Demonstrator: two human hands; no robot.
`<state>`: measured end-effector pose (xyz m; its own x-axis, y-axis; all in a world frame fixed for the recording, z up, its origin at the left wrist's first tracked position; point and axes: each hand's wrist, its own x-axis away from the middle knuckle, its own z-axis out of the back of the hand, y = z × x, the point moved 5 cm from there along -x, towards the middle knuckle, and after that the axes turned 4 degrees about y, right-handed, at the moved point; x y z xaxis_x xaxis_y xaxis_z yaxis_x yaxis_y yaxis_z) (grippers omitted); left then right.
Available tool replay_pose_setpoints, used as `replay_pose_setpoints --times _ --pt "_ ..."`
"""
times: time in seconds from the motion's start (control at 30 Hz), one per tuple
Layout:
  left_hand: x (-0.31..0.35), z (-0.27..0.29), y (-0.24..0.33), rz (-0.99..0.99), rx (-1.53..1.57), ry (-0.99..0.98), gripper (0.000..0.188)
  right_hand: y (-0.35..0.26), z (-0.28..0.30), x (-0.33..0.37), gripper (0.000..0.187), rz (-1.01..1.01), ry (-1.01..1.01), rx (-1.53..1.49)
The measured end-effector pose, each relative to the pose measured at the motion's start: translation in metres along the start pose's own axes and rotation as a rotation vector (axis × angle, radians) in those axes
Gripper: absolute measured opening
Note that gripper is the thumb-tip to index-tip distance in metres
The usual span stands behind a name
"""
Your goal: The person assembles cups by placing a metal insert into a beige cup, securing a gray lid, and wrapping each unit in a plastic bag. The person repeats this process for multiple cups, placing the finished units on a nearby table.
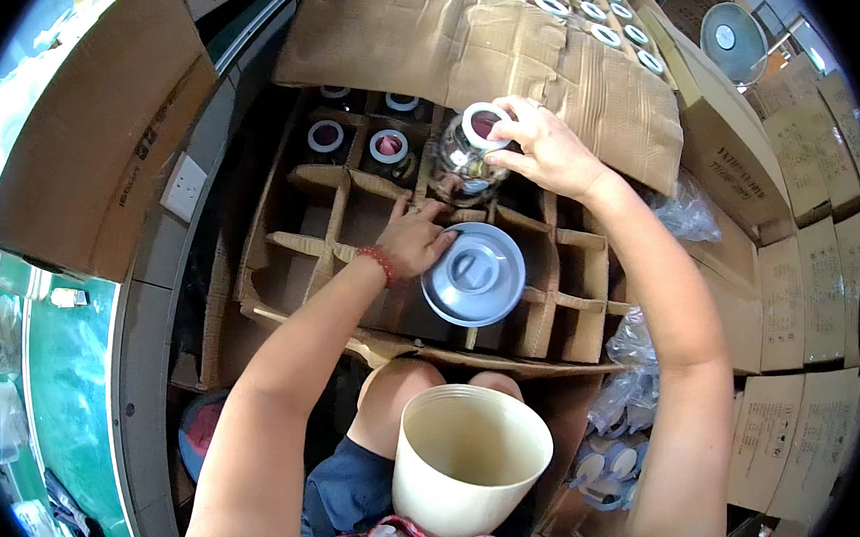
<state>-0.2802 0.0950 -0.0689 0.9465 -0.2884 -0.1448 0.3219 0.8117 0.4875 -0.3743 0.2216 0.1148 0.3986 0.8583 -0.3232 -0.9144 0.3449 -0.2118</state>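
Bucket, cream, open-topped, foremost, before the person's lap. Then, left to right:

Brown carton, tall, at far left; below it, a green surface, seen in part.

Divided box, cardboard, centre, several compartments bare, others filled.

Standing jars, in the box's far left compartments, pale rims; one shows pink contents.

Left hand, red bracelet at wrist; fingers loosely spread on the dividers, thumb against a round blue-grey piece; bowl or lid, unclear.

Glass jar, pale-rimmed, slightly tilted, over the box's far middle; whether its base rests in a compartment cannot be told.

Right hand, narrow, thumb and fingers pinching that jar's rim.

Plastic bags, clear, right of the box; stacked cartons, far right.

Step in hand, by judgement: moving one jar at the compartments, whether in or out undetermined. Next move calls, in judgement, for a firm rim grip, jar kept near upright and clear of the dividers.
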Motion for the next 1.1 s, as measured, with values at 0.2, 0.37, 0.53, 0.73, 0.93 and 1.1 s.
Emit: replay_pose_setpoints --times 0.2,0.37,0.53,0.73,0.93,1.1 --pt "0.023 0.02 0.003 -0.06 0.21 0.232 0.044 -0.079 0.078 0.023 0.021 0.117 0.136 0.042" --pt "0.114 0.052 0.013 0.342 0.406 0.537 0.042 -0.132 0.102 0.081 0.028 0.188 0.249 0.218" --pt "0.114 0.068 0.079 0.453 1.953 0.521 0.062 -0.177 0.101 0.109 0.022 0.288 0.282 0.382" --pt "0.094 0.079 0.138 0.351 2.255 0.387 0.054 -0.226 0.063 0.134 0.013 0.431 0.241 0.442" --pt "0.106 0.077 0.153 0.243 2.398 0.141 0.063 -0.204 0.091 0.144 0.064 0.028 0.27 -0.372" --pt "0.108 0.079 0.17 0.254 2.325 0.047 0.062 -0.103 0.028 0.145 0.076 -0.827 0.165 -0.852"
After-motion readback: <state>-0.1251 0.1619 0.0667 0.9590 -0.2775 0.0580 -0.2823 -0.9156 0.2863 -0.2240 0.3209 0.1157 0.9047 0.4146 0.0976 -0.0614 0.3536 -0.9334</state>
